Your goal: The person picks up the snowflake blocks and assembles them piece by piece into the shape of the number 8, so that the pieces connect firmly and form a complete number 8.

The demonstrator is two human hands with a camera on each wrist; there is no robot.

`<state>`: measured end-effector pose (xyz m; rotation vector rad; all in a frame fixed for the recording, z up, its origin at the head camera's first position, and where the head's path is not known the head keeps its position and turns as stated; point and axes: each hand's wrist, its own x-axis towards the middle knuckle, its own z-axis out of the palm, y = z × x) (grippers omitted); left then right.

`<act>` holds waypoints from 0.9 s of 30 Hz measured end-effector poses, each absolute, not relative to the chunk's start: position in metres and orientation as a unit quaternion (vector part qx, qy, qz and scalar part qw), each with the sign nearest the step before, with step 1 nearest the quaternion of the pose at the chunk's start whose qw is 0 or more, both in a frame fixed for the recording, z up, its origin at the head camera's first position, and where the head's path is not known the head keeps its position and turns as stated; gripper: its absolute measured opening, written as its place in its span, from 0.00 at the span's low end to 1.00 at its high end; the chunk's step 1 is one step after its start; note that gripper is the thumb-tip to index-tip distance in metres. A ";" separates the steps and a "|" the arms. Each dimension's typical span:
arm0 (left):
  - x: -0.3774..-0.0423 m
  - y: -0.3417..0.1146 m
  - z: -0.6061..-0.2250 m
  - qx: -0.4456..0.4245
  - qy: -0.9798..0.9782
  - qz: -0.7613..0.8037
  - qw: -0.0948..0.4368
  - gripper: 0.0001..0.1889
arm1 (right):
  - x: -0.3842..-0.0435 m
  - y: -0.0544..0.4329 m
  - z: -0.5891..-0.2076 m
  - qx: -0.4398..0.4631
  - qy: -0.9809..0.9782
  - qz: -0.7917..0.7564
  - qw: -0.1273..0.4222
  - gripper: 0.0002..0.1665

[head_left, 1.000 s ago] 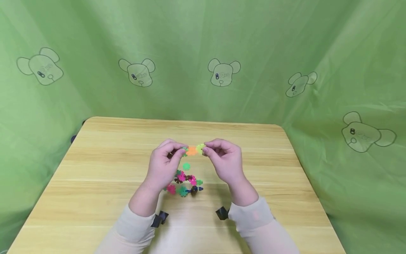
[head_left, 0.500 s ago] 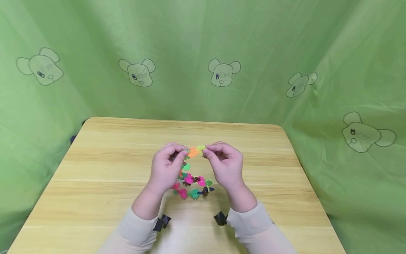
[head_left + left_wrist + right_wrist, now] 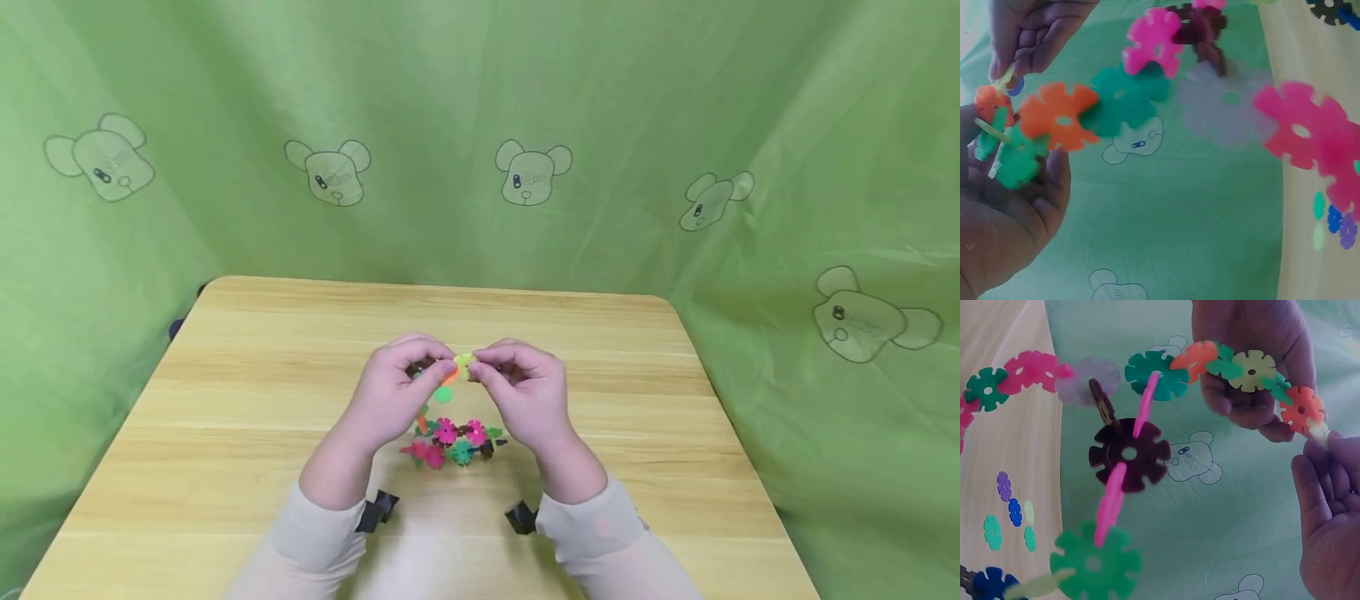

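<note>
A chain of notched plastic snowflake discs hangs from my hands. In the head view, my left hand (image 3: 397, 390) pinches the chain at an orange disc (image 3: 452, 374). My right hand (image 3: 531, 392) pinches the yellow disc (image 3: 464, 363) joined to that orange one. The fingertips of both hands are close together. In the right wrist view, the chain runs from the orange disc (image 3: 1302, 409) through a pale yellow disc (image 3: 1252, 371) and a teal disc (image 3: 1159, 375). A dark brown disc (image 3: 1129, 456) branches off with pink discs (image 3: 1110, 503). The left palm partly hides the held end.
Several loose discs lie on the wooden table, including a purple disc (image 3: 1004, 486) and a blue disc (image 3: 1015, 512). The table (image 3: 300, 333) backs onto a green curtain (image 3: 427, 225) with printed bear heads. Black wrist cameras (image 3: 521, 517) sit at both sleeves.
The hands have come closer together. My left fingertips have shifted from the green disc toward the orange one, covering more of it. The hanging chain has swung to the right.
</note>
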<state>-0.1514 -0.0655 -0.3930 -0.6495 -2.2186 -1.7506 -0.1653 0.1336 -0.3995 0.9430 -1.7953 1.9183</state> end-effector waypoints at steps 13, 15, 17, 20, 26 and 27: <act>-0.149 -0.071 -0.392 -0.211 -0.744 -0.625 0.109 0.04 | -0.221 0.155 -0.490 0.139 -0.838 0.518 -0.099 0.15; -0.149 -0.072 -0.392 -0.209 -0.741 -0.628 0.110 0.04 | -0.225 0.157 -0.510 0.125 -0.860 0.475 -0.135 0.18; -0.149 -0.072 -0.391 -0.204 -0.738 -0.633 0.113 0.04 | -0.227 0.157 -0.526 0.131 -0.878 0.438 -0.141 0.21; -0.149 -0.074 -0.391 -0.193 -0.735 -0.639 0.122 0.04 | -0.226 0.150 -0.534 0.159 -0.893 0.400 -0.132 0.24; -0.147 -0.075 -0.390 -0.181 -0.726 -0.653 0.116 0.04 | -0.228 0.134 -0.538 0.219 -0.916 0.314 -0.120 0.29; -0.147 -0.075 -0.390 -0.181 -0.725 -0.655 0.114 0.04 | -0.229 0.132 -0.539 0.224 -0.921 0.295 -0.118 0.29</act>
